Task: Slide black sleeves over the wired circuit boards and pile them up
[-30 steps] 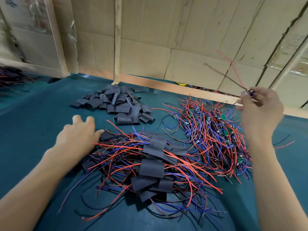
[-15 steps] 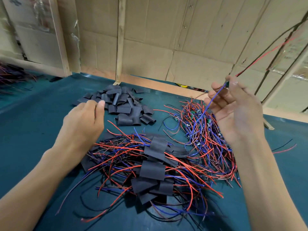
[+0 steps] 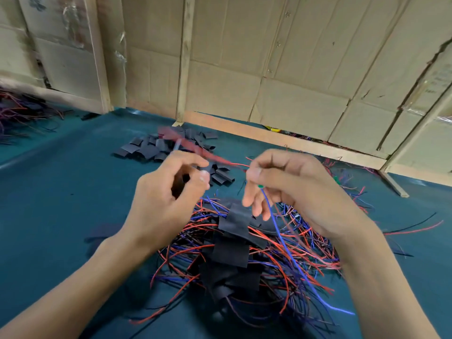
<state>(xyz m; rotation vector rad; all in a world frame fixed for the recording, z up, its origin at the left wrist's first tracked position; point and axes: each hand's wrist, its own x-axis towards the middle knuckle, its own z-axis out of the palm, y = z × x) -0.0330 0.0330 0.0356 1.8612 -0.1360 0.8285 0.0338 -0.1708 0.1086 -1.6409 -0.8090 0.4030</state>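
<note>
L hand pinches black sleeve; R hand pinches wired board.

Table cover: plain teal. Loose sleeves: matt black. Finished pile: black sleeves over red, blue and black wires. Held circuit board: green, trailing 1 blue wire. Backing cardboard: plain tan.

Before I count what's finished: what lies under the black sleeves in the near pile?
Under the black sleeves a tangle of red, blue and black wires fans out over the teal table. The circuit boards themselves cannot be seen there; the sleeves cover them.
</note>
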